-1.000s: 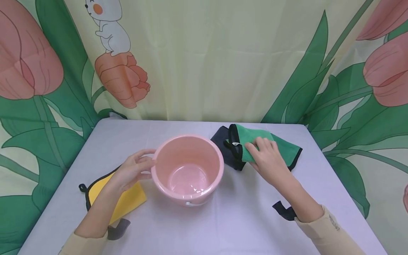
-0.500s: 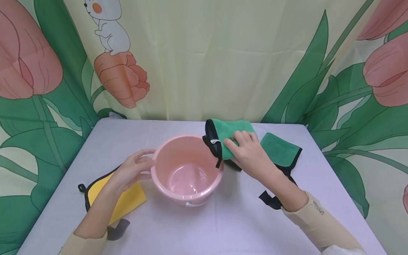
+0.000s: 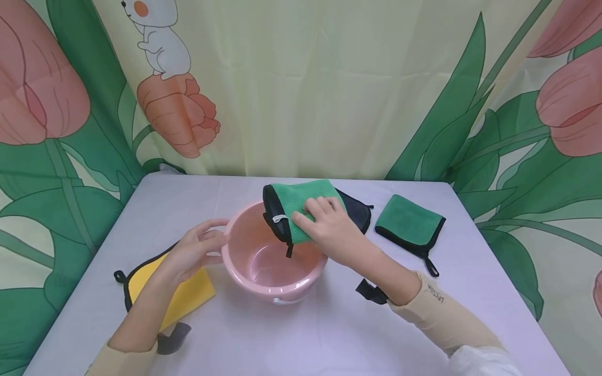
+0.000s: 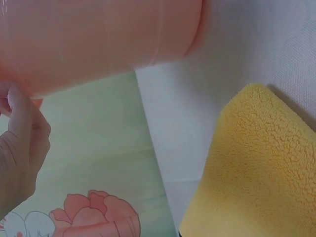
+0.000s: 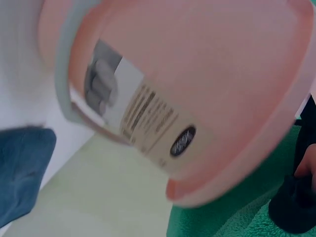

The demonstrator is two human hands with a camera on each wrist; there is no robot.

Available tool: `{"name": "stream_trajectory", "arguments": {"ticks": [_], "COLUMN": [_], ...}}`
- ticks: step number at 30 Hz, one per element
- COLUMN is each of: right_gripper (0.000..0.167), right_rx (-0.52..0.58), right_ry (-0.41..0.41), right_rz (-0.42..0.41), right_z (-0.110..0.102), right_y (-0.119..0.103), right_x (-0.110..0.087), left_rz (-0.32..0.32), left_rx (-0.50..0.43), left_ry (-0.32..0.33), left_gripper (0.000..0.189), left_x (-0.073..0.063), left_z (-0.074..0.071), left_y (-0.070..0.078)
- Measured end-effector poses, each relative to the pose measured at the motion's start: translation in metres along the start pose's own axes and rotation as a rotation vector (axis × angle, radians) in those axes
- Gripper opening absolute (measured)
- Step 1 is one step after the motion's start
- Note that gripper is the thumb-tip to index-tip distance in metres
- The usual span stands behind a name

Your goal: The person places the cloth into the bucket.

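Observation:
A pink bucket [image 3: 282, 282] stands upright at mid-table with its mouth up. My left hand [image 3: 197, 250] grips it at the left side of the rim; the left wrist view shows the thumb and fingers [image 4: 29, 123] pinched there. Over the bucket's mouth, my right hand [image 3: 331, 227] holds a folded green cloth [image 3: 305, 190] with black trim and a small white tag. The cloth's black-edged end hangs over the opening. In the right wrist view, this green cloth [image 5: 207, 222] shows beyond the bucket's rim, and the bucket's side bears a printed label [image 5: 138, 103].
A yellow cloth [image 3: 195, 292] with dark edging lies under my left forearm. Behind the right hand is a dark navy cloth [image 3: 357, 211]. Another green cloth [image 3: 409, 222] with a black loop lies farther right. A flowered curtain [image 3: 301, 104] rises behind the table's far edge.
My right hand has lifted the folded green cloth from the pile at right and carried it left over the bucket, uncovering the navy cloth and the other green one. The left hand stays put.

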State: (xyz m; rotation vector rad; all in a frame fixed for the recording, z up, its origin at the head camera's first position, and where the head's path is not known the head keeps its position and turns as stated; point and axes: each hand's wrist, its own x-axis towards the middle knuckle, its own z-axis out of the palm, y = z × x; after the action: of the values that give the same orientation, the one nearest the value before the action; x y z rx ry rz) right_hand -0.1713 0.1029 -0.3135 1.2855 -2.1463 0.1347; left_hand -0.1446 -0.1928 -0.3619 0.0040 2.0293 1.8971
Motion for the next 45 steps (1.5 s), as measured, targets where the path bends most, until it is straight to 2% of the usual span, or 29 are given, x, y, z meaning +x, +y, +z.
{"name": "stream_trajectory", "arguments": {"ticks": [8,14,18,24,34,45], "right_gripper": [0.026,0.024,0.023,0.019,0.022,0.021], "right_rx": [0.000,-0.009,0.001,0.028,0.083,0.084], "right_ry": [-0.026,-0.020,-0.049,-0.143,-0.291,-0.435], "right_rz": [-0.049,-0.092,-0.112,-0.133,-0.162,-0.219], "right_z": [0.014,0.025,0.030,0.034,0.048,0.057], "right_y": [-0.013,-0.020,-0.023,-0.027,-0.030,-0.033], "right_x": [0.012,0.017,0.020,0.024,0.024,0.025], "left_rz": [0.001,0.003,0.012,0.008,0.007,0.030], "left_rx": [0.031,0.030,0.018,0.024,0.041,0.036], "left_ry": [0.022,0.018,0.011,0.013,0.020,-0.003], "left_gripper": [0.060,0.059,0.058,0.058,0.058,0.056], "left_x": [0.000,0.000,0.000,0.000,-0.001,-0.001], "left_z": [0.002,0.002,0.002,0.002,0.002,0.002], "left_y": [-0.002,-0.001,-0.001,-0.001,-0.001,-0.002]}}
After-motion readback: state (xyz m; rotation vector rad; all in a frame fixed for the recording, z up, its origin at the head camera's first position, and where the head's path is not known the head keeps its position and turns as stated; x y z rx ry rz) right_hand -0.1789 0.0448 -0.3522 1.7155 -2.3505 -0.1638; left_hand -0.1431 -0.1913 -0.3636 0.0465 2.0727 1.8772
